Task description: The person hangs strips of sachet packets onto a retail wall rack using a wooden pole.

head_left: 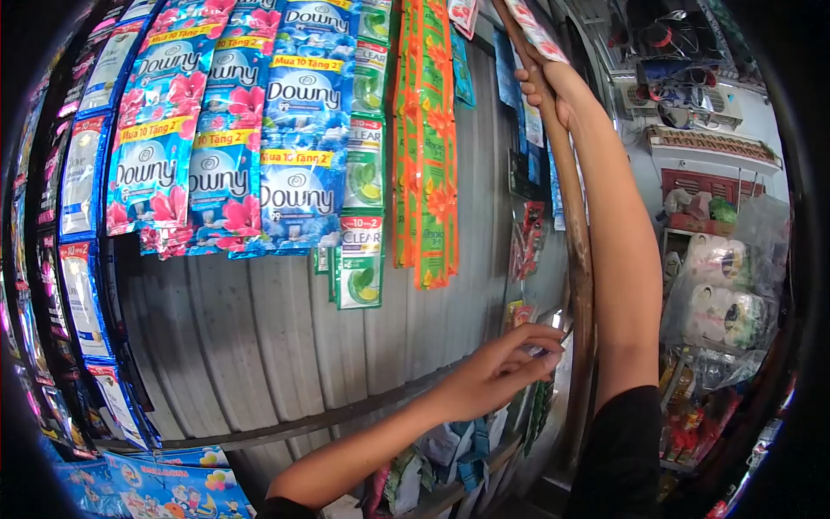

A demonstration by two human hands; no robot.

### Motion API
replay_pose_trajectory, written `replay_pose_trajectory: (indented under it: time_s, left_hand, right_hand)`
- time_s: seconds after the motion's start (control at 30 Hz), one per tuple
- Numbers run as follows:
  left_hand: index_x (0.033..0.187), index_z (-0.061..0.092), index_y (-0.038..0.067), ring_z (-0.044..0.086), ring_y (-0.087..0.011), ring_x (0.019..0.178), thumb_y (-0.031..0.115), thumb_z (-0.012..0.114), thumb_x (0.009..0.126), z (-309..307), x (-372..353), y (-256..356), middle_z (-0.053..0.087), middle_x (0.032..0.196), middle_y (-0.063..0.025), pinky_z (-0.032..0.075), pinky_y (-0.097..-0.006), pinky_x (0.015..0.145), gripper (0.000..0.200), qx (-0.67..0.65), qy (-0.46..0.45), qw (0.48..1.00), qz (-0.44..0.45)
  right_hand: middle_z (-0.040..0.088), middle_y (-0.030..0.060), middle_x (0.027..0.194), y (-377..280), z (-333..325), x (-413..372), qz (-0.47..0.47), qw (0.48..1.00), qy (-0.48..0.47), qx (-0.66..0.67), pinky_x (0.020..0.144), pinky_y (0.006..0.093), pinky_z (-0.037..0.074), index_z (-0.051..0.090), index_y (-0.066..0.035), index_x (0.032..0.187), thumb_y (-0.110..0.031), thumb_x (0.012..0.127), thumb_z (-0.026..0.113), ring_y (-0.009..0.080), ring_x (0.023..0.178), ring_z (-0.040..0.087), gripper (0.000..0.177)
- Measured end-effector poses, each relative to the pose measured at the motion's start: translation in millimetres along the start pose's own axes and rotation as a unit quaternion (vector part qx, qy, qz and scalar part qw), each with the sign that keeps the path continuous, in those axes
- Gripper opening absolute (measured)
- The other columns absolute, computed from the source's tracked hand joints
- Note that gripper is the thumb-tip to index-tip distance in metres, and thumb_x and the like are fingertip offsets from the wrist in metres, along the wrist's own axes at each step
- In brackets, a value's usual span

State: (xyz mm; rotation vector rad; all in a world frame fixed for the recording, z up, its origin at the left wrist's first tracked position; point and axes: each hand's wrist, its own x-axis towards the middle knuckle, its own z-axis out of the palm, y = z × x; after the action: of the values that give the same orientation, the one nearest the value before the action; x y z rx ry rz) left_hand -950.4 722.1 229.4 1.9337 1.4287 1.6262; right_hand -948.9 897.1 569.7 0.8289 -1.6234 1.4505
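My right hand [553, 91] is raised high, its fingers wrapped round a brown wooden pole [581, 259] that runs down past my forearm. Just above that hand, a pink-and-white sachet strip [533, 33] lies along the pole. Lower down, my left hand [519, 363] reaches in beside the pole with thumb and fingers pinched together. A thin dark tip shows at its fingertips, but I cannot tell what it is. Left of the pole hang green-and-orange sachet strips [435, 156], Clear sachets [361, 164] and blue Downy sachets [303, 104].
Behind the sachets stands a corrugated metal wall [285, 346] with a horizontal rail [337, 419]. More sachet strips [86, 233] hang at the far left above blue printed packs [173, 484]. At right are plastic-wrapped rolls [722, 316] and a shelf of goods.
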Motion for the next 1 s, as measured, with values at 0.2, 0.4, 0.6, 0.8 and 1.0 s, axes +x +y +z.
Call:
replay_pose_trajectory:
  time_s: [0.2, 0.4, 0.6, 0.8, 1.0]
  left_hand:
    - [0.154, 0.033, 0.005, 0.061, -0.0153, 0.111, 0.016, 0.056, 0.104, 3.9, -17.0, 24.4, 0.052, 0.142, -0.0125, 0.047, -0.0326, 0.097, 0.057, 0.041, -0.027, 0.999, 0.008]
    - [0.155, 0.031, 0.006, 0.063, -0.0165, 0.113, 0.014, 0.059, 0.102, 4.3, -21.2, 27.7, 0.051, 0.144, -0.0142, 0.047, -0.0337, 0.099, 0.06, 0.032, -0.036, 0.999, 0.002]
    - [0.154, 0.033, 0.008, 0.063, -0.017, 0.113, 0.017, 0.06, 0.102, 6.9, -11.2, 23.2, 0.052, 0.143, -0.0139, 0.048, -0.0335, 0.099, 0.06, 0.046, -0.045, 0.998, -0.021]
    - [0.151, 0.036, 0.006, 0.064, -0.0152, 0.109, 0.018, 0.061, 0.102, 12.1, -4.5, 10.7, 0.054, 0.14, -0.0122, 0.048, -0.0319, 0.096, 0.057, 0.043, -0.052, 0.998, -0.013]
    - [0.15, 0.037, 0.005, 0.064, -0.0131, 0.105, 0.019, 0.061, 0.102, 19.6, -1.0, 6.8, 0.055, 0.137, -0.0112, 0.048, -0.0302, 0.094, 0.055, 0.025, -0.063, 0.997, -0.024]
  right_hand:
    - [0.054, 0.0034, 0.075, 5.0, 8.5, 27.9, 0.012, 1.0, 0.016, 0.004, 0.037, 0.0207, 0.037, 0.049, -0.009, 0.116, -0.035, 0.105, 0.048, 0.0085, 0.052, 0.045, 0.028]
    - [0.051, 0.0007, 0.072, 14.0, -4.4, 34.0, 0.005, 0.999, 0.044, -0.005, 0.036, 0.0204, 0.036, 0.049, -0.01, 0.119, -0.037, 0.105, 0.05, 0.0074, 0.05, 0.044, 0.031]
    - [0.051, 0.0007, 0.072, 27.7, -19.7, 8.8, 0.025, 0.999, 0.046, 0.002, 0.035, 0.0203, 0.035, 0.048, -0.009, 0.119, -0.038, 0.104, 0.051, 0.0074, 0.05, 0.045, 0.033]
    - [0.054, 0.0028, 0.075, 43.5, -37.7, -37.6, 0.045, 0.997, 0.053, 0.028, 0.038, 0.0222, 0.036, 0.049, -0.007, 0.109, -0.038, 0.103, 0.054, 0.0092, 0.053, 0.047, 0.031]
    - [0.055, 0.002, 0.074, 54.2, -47.7, -88.7, 0.05, 0.996, 0.077, 0.014, 0.037, 0.0223, 0.036, 0.052, -0.006, 0.108, -0.039, 0.102, 0.055, 0.0083, 0.053, 0.048, 0.033]
